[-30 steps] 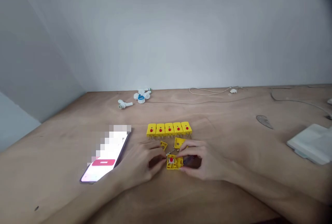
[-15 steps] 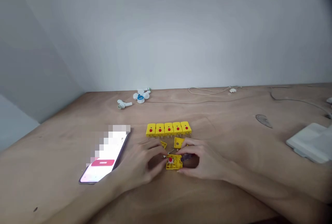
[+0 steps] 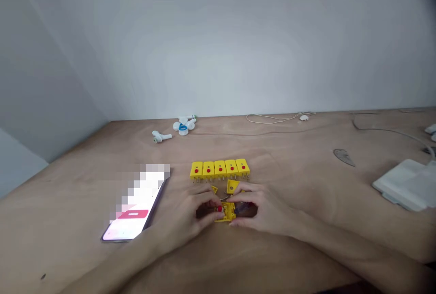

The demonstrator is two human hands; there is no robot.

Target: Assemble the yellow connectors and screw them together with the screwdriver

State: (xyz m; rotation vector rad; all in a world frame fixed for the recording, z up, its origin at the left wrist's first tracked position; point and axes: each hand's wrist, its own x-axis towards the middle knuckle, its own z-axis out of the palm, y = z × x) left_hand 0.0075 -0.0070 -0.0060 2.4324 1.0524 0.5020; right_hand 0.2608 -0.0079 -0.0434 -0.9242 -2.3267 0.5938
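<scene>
Yellow plug casing: the open plug casing (image 3: 229,211) is of bright yellow plastic, lying on the table (image 3: 218,257) between the two hands; its inside faces up and shows small ribs and hollows.
Red button: one round red button (image 3: 220,209) sits in its left part, partly covered by the left thumb.
Left fingers: the left hand (image 3: 194,210) pinches the left end with thumb and forefinger, around the button.
Right fingers: the right hand (image 3: 260,207) pinches the right end, forefinger at the far edge and thumb at the near edge.
Loose cover: a yellow cover (image 3: 232,186) with a round hole lies just beyond, partly behind the right fingers.
Row of plugs: five closed yellow plugs (image 3: 220,166) stand side by side farther away, each with a red button and metal pins.
</scene>
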